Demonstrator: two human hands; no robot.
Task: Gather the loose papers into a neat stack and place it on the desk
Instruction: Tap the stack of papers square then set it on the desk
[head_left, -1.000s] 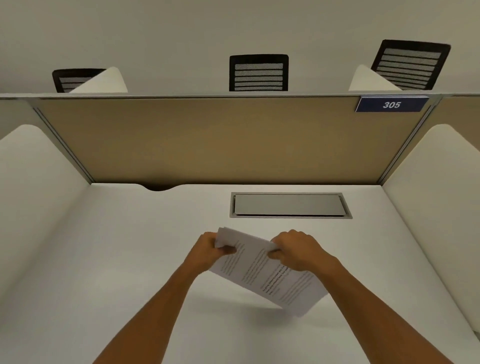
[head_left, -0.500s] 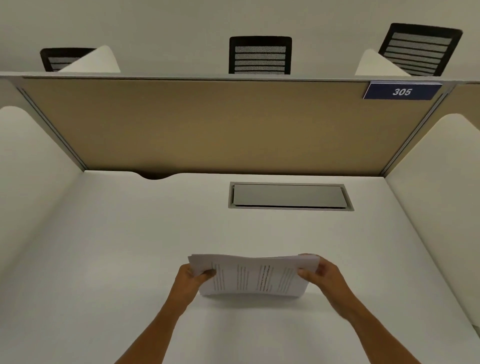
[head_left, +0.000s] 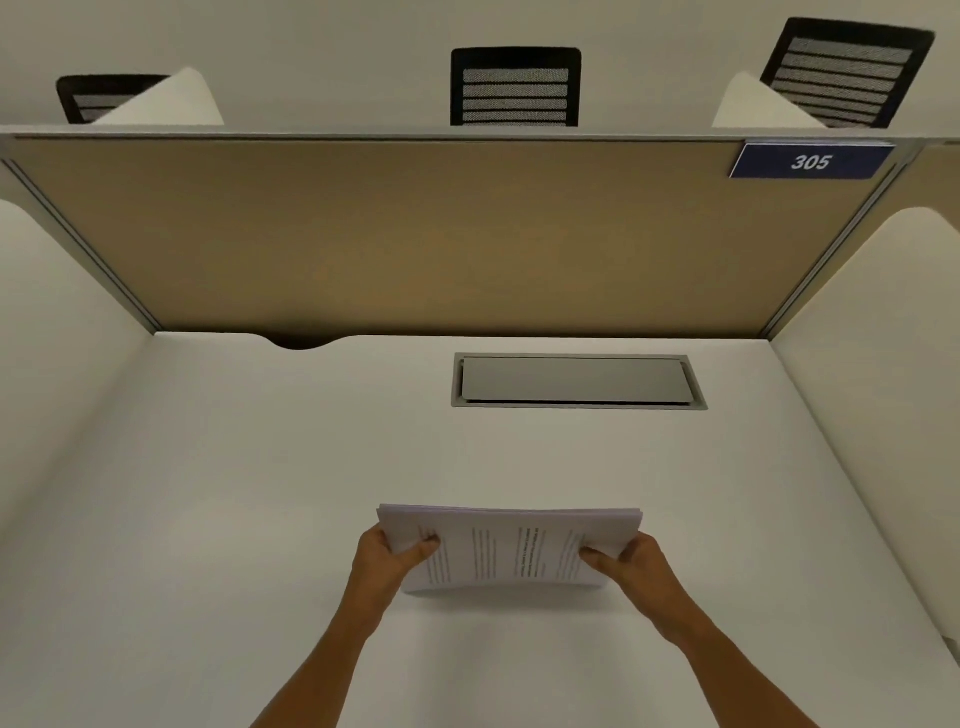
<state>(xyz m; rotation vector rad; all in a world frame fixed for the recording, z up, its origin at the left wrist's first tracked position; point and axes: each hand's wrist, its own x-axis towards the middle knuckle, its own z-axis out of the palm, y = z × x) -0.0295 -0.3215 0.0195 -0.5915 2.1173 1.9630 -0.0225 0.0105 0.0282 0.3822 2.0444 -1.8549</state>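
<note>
A stack of white printed papers (head_left: 506, 551) is held level and sideways over the white desk (head_left: 260, 493), its lower long edge close to or touching the desk surface. My left hand (head_left: 387, 558) grips the stack's left short edge, thumb on top. My right hand (head_left: 631, 564) grips the right short edge the same way. The sheets look aligned, with the top edge showing several layers. The stack sags slightly in the middle.
A grey cable hatch (head_left: 576, 382) is set into the desk beyond the papers. A tan partition (head_left: 441, 234) with a blue 305 label (head_left: 810, 162) closes the back; white side panels (head_left: 878, 389) flank the desk. Black chairs (head_left: 514, 85) stand behind.
The stack was tilted diagonally between my hands a second ago; it has since turned level and squared up, with my hands moved out to its two short edges and lowered toward the desk.
</note>
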